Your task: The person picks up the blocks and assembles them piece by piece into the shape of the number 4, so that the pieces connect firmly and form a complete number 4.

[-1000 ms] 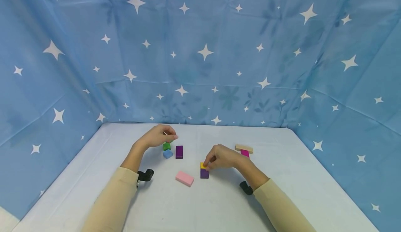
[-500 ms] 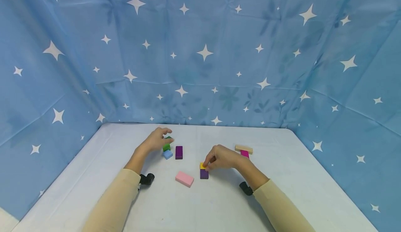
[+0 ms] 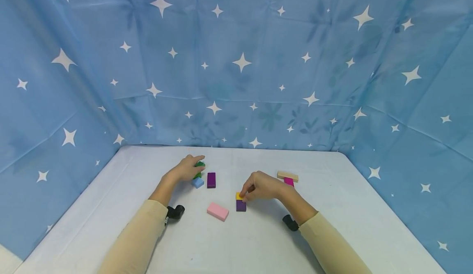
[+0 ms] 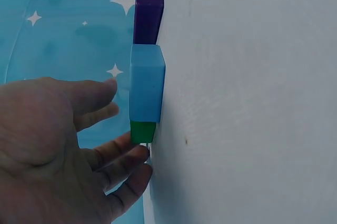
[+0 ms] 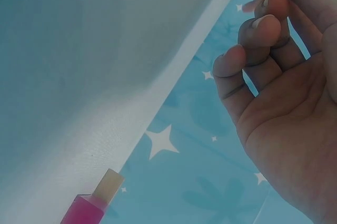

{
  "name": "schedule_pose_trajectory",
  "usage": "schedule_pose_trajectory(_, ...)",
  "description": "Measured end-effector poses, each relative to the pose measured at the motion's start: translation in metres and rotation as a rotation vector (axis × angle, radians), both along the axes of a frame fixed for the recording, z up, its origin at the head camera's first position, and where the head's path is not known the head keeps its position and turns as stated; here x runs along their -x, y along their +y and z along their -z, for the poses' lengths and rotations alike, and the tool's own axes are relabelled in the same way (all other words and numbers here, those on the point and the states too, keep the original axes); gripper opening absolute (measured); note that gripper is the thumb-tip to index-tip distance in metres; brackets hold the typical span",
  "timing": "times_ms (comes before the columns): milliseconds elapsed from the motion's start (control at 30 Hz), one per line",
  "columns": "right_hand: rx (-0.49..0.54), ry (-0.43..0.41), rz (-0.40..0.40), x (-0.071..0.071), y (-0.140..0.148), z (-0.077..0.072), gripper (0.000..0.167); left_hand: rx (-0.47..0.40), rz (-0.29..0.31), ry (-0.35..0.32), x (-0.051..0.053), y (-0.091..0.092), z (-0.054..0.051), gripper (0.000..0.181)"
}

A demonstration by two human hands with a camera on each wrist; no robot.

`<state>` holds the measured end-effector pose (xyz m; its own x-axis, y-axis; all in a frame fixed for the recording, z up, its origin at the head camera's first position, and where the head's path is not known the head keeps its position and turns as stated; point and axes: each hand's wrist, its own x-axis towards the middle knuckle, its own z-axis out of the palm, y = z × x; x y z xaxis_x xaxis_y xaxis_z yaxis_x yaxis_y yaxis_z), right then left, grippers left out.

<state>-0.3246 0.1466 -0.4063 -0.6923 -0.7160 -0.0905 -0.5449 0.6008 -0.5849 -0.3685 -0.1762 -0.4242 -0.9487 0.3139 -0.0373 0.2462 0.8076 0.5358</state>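
Note:
My left hand (image 3: 184, 168) hovers at the green blocks, thumb and fingers apart, holding nothing. A dark green block (image 3: 200, 164) shows between its thumb and forefinger, and a brighter green block (image 3: 197, 176) lies partly under the hand. Nearest my left wrist camera is a light blue block (image 4: 146, 84), with a purple block (image 4: 149, 11) beyond it. My right hand (image 3: 261, 185) pinches a yellow block (image 3: 238, 195) that sits against a dark purple block (image 3: 241, 206); the fingers cover part of the yellow one.
A pink block (image 3: 218, 211) lies front of centre on the white table (image 3: 192, 245). Right of my right hand, a magenta block (image 3: 289, 181) touches a plain wooden block (image 3: 288, 176). A blue star-patterned curtain (image 3: 236, 81) surrounds the table's back and sides.
My left hand has drawn slightly left and its thumb and fingers have spread, uncovering the dark green block. The right hand stays at the yellow block.

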Motion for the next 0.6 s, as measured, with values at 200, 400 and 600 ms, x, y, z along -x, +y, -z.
schedule_pose_trajectory(200, -0.003, 0.003, -0.003, 0.0001, 0.0, 0.0, 0.012, 0.03, -0.009, 0.016, -0.0006, 0.0009, 0.0004, 0.049)
schedule_pose_trajectory(400, -0.009, 0.016, 0.0, 0.0006, 0.001, 0.0009, 0.012, 0.042, 0.0, 0.041, -0.0005, 0.0008, 0.0009, 0.039)
schedule_pose_trajectory(600, -0.014, 0.021, -0.003, 0.0005, 0.0016, 0.0012, 0.012, 0.005, -0.012, 0.037, -0.0016, 0.0013, -0.001, 0.03)
